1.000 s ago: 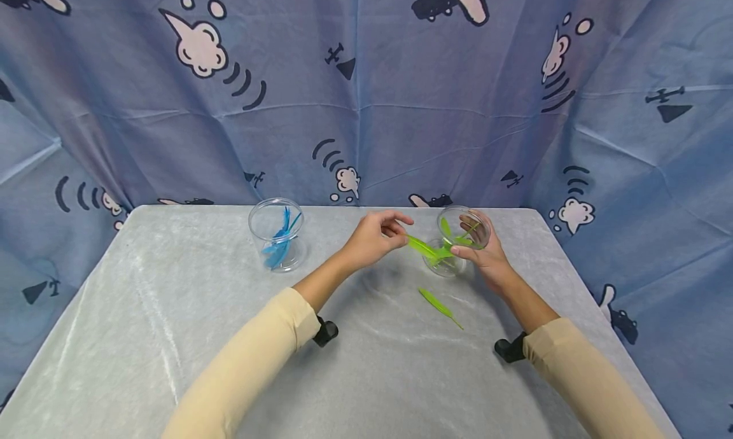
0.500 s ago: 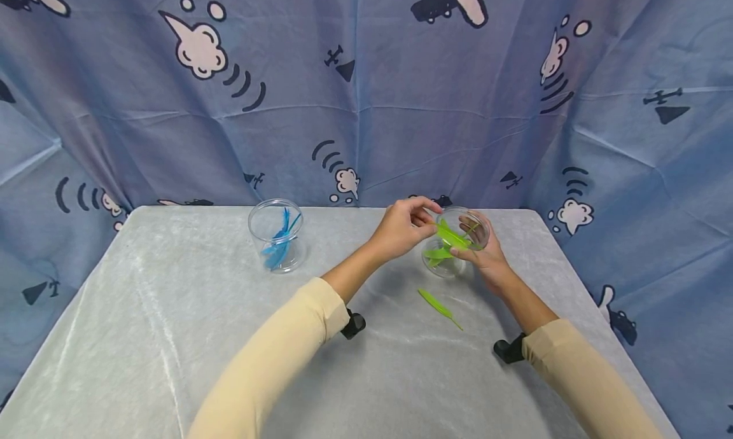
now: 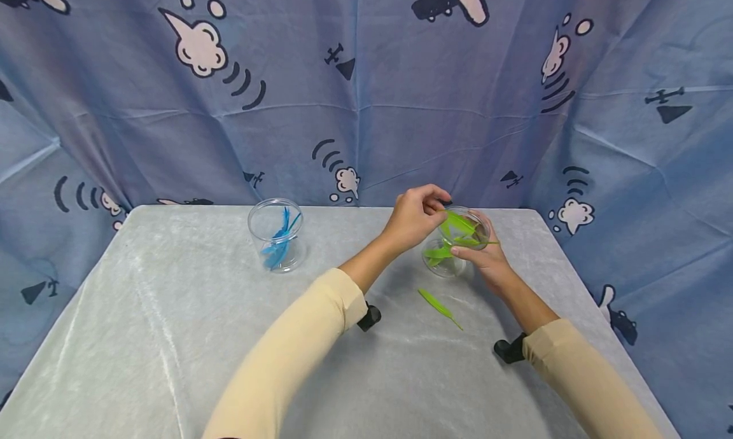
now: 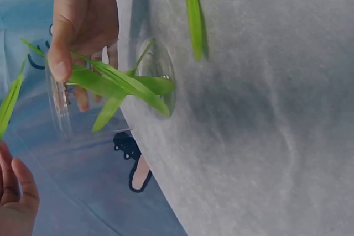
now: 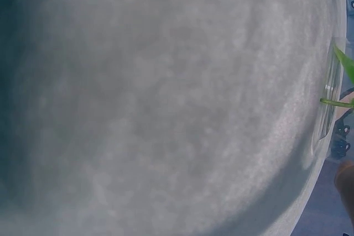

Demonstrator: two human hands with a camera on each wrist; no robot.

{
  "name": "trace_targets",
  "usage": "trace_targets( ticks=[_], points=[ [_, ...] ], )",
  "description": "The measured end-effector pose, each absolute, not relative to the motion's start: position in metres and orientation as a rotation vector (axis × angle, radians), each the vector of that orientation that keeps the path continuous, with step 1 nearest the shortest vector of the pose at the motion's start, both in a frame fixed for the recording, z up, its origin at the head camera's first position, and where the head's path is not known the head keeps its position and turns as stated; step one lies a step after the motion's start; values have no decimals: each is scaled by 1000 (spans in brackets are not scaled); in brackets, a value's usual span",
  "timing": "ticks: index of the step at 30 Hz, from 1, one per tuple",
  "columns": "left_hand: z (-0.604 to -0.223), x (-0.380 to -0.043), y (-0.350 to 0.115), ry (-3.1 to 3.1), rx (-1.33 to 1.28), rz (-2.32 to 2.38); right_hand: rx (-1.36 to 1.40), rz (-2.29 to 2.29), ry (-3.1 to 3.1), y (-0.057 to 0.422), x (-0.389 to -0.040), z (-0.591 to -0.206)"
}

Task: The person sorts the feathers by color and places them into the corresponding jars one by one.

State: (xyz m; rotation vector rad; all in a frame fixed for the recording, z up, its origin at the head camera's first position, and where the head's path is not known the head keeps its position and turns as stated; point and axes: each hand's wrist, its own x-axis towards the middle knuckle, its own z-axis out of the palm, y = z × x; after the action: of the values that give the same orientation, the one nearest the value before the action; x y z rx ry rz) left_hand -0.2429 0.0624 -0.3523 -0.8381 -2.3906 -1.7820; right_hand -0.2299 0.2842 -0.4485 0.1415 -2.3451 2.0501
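Observation:
My right hand (image 3: 483,254) grips a clear plastic jar (image 3: 446,270) by its side near the rim. The thumb lies on the near side, with fingers round behind. Several green feathers (image 4: 124,84) lie crossed inside the jar in the left wrist view. At the jar's mouth, my left hand (image 3: 417,217) pinches another green feather (image 4: 10,103) between thumb and fingertips. One more loose green feather (image 3: 438,304) lies on the tablecloth, nearer than the jar. The right wrist view catches only the jar's bottom (image 5: 328,89) and a bit of feather at the right edge.
A second clear jar (image 3: 259,245) with several blue feathers (image 3: 277,251) stands upright at the back left of the table. Grey-white cloth (image 3: 143,337) covers the table. Behind it hangs a blue patterned curtain (image 3: 366,76).
My left hand has moved right and slightly up, carrying the green feather from beside the jar to its mouth. My right hand and the jar stay put.

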Motion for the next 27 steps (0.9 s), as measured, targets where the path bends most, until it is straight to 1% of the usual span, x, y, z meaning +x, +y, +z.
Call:
trace_targets(
  ticks=[8, 20, 27],
  points=[
    [-352, -246, 70, -2410, -812, -1735, 102, 2030, -2383, 283, -229, -445],
    [-355, -251, 79, -2477, -730, -1648, 154, 2043, -2346, 284, -230, -448],
    [-358, -249, 84, -2537, -791, -1487, 189, 2086, -2316, 284, -231, -448]
  ],
)
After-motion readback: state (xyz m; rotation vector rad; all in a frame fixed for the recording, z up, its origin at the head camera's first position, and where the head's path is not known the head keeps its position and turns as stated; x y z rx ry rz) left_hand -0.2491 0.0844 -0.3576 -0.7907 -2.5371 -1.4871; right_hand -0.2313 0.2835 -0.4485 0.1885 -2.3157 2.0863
